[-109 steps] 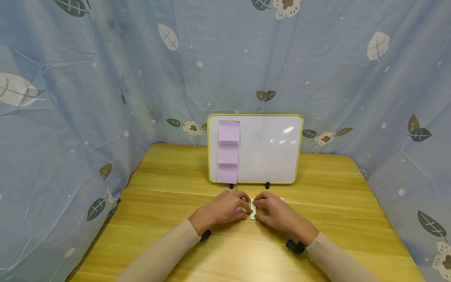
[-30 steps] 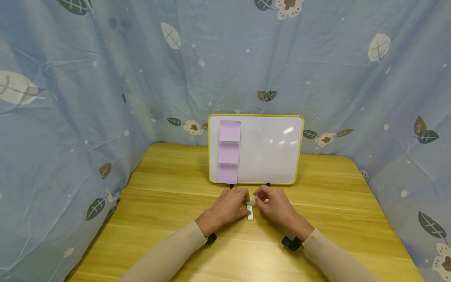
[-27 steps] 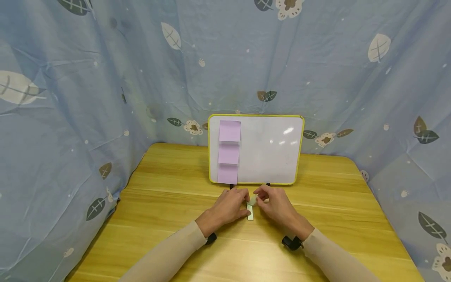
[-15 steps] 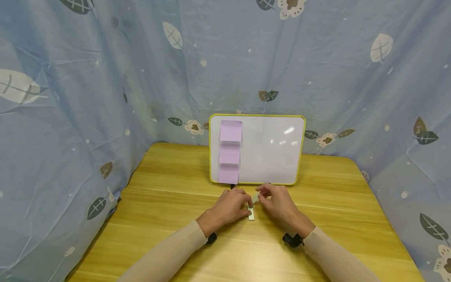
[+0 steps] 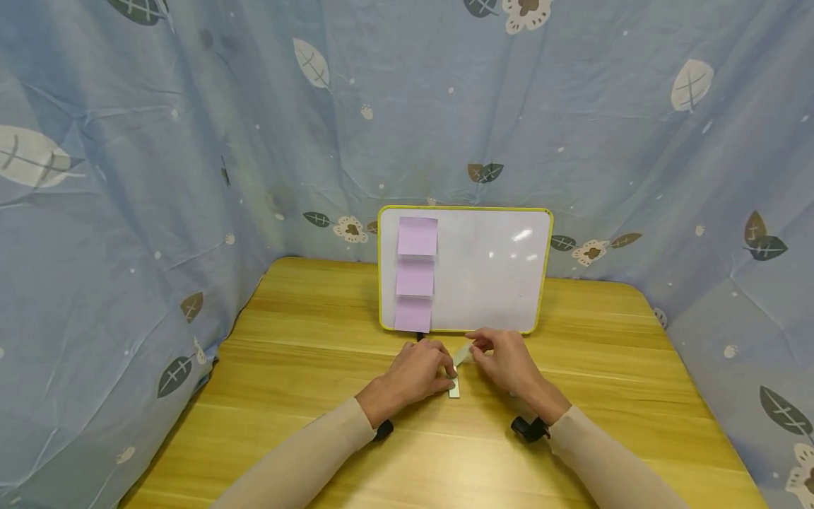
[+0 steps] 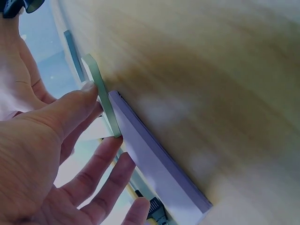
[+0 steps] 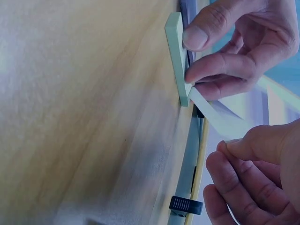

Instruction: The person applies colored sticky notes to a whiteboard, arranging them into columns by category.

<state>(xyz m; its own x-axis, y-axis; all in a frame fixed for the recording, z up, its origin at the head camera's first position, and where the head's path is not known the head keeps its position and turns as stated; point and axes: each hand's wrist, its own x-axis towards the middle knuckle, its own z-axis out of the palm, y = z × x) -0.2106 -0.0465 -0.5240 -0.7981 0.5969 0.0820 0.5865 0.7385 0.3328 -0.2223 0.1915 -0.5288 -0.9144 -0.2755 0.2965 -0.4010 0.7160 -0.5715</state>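
On the wooden table, my left hand [image 5: 415,371] holds down a narrow pale green sticky note pad [image 5: 454,390], thumb and fingertips on its top. From that pad's far end a single green sticky note [image 5: 463,353] slants up to my right hand [image 5: 509,360], whose thumb and index finger pinch its free end. The right wrist view shows this sheet [image 7: 211,115] stretched between the two hands. Beside the green pad in the left wrist view lies a purple sticky note pad [image 6: 159,164], and a blue pad [image 6: 72,56] is on the other side. Both are mostly hidden in the head view.
A whiteboard [image 5: 490,268] with a yellow frame stands on black feet just beyond the hands. Three purple sticky notes [image 5: 417,236] run down its left side. A patterned blue curtain [image 5: 407,106] surrounds the wooden table [image 5: 305,304].
Both hands were at the green pad at first. Since then my right hand has lifted the top sheet and drawn it away, up and to the right. My left hand has stayed on the pad.
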